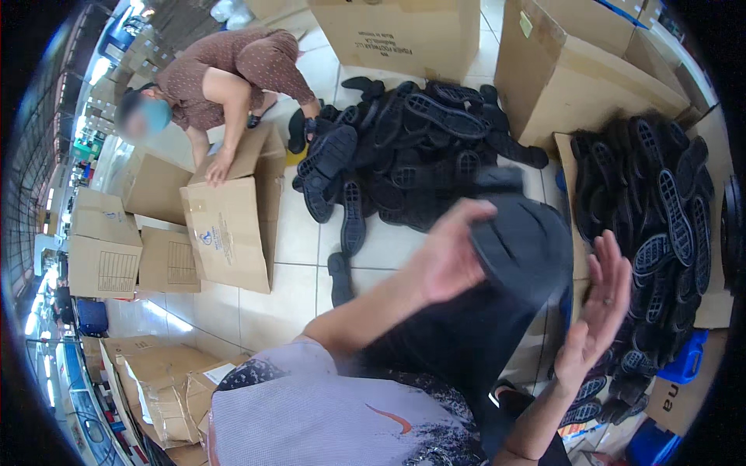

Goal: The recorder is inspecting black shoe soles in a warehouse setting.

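Note:
My left hand [451, 252] is closed on the edge of a black shoe sole [522, 245], held up in front of me and partly blurred by motion. Two dark slits run across its face. To the right of the sole, my right hand [597, 307] is raised with its fingers apart and nothing in it. Beyond my hands, a heap of black shoe soles [447, 116] lies on the tiled floor, some with gridded undersides upward. More soles [664, 210] are stacked in an open cardboard carton [716, 155] on my right.
At the far left, a person [233, 85] bends over an open cardboard box [229, 225], hands on it. Large cartons [575, 85] stand behind the heap. Crumpled cardboard [163, 388] lies to my left. A blue plastic jug [685, 359] is at the right. One sole [339, 278] lies apart.

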Available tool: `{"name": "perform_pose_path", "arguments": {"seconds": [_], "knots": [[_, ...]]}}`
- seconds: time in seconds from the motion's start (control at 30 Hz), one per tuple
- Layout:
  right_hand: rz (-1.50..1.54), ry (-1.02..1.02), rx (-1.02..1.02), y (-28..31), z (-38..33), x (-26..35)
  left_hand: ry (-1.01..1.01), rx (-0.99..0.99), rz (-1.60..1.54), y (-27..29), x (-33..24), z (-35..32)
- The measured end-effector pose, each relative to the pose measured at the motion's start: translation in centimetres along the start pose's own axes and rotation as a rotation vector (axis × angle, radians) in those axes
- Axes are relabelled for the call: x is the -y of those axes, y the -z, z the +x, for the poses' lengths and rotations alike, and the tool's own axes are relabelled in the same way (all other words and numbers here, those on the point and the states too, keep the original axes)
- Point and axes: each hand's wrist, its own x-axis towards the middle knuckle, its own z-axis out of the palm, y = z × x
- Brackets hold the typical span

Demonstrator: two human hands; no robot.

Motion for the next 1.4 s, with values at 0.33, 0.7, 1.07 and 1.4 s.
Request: {"name": "perform_pose_path", "arguments": {"seconds": [0.33, 0.7, 1.07, 1.4], "knots": [[0.034, 0.66, -0.09, 7.8, -0.7, 3.6, 0.66, 0.255, -0.14, -7.9, 9.7, -0.4], [0.746, -0.09, -0.447, 10.9, -3.9, 2.6, 0.012, 0.381, 1.237, -1.0, 10.5, -0.1], [1.044, -0.453, -0.532, 10.8, -5.2, -1.4, 0.231, 0.603, 1.138, 2.3, 14.0, 0.0], [0.903, -0.376, -0.377, 13.2, -8.7, -10.2, -0.086, 0.565, 1.316, 2.1, 13.7, -2.1]]}}
